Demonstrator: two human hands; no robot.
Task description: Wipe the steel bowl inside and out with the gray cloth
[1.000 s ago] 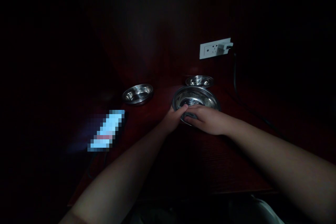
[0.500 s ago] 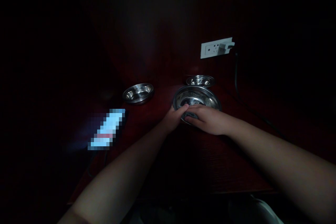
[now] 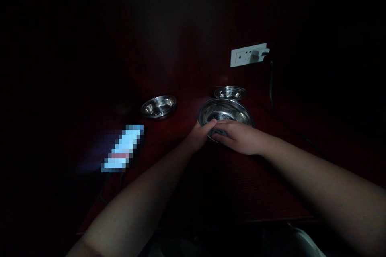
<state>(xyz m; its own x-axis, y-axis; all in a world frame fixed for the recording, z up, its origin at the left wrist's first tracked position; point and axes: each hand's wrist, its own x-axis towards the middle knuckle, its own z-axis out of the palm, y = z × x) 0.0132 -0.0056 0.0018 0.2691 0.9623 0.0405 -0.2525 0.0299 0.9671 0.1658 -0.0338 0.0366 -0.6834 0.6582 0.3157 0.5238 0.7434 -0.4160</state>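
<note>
Pinching a steel bowl (image 3: 238, 112) — the left hand (image 3: 199, 136); clasping a grey wad (image 3: 220, 132) inside it — the right hand (image 3: 239, 136).

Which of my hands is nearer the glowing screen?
Left. Your left hand grips the large bowl, right of the screen; your right hand, partly inside that bowl, is farther right.

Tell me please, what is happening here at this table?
A person has both hands at a stainless steel bowl. The left hand grips its near-left rim, thumb inside; the right hand reaches into it, over something grey, too hidden to identify. A second bowl stands behind it, and a third bowl sits to the left on the red table. Nearer on the left is a lit, pixelated screen; a wall socket with an adapter plugged in is at the back right.
</note>
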